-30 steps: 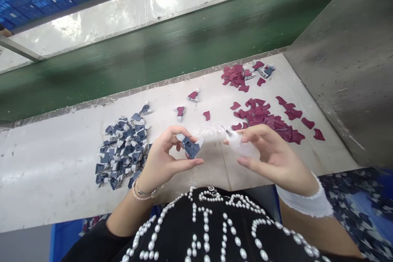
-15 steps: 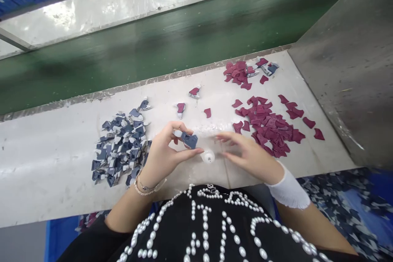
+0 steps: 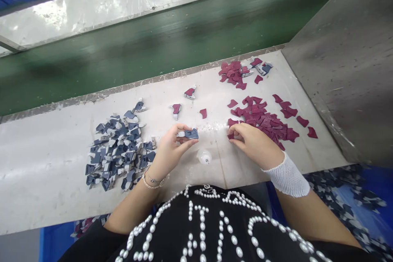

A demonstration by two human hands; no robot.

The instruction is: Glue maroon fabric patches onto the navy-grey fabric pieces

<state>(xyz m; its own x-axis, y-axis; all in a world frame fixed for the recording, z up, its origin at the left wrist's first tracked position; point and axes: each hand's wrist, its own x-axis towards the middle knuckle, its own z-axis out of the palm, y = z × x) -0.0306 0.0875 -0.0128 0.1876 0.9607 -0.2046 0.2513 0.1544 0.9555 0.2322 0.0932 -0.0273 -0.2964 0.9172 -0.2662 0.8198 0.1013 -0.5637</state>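
My left hand [image 3: 170,150] pinches a small blue-and-white piece [image 3: 190,134] just above the white worktop [image 3: 46,172]. My right hand [image 3: 252,144] is closed in a pinch on a maroon piece [image 3: 231,135] at the near edge of the maroon pile [image 3: 266,119]. A small clear glue bottle [image 3: 204,156] lies on the worktop between my hands, held by neither. To the left of my left hand lies a heap of blue-and-white pieces [image 3: 118,149].
A second maroon cluster [image 3: 235,73] sits at the back right, with a few joined pieces [image 3: 189,92] scattered mid-table. A green conveyor belt [image 3: 168,45] runs behind the worktop. A grey metal panel [image 3: 353,61] rises at the right. Blue bins with scraps [image 3: 353,196] sit below.
My right hand has let go of the glue bottle, which now lies on the worktop, and has moved right to pinch a maroon piece. My left hand still holds the blue piece.
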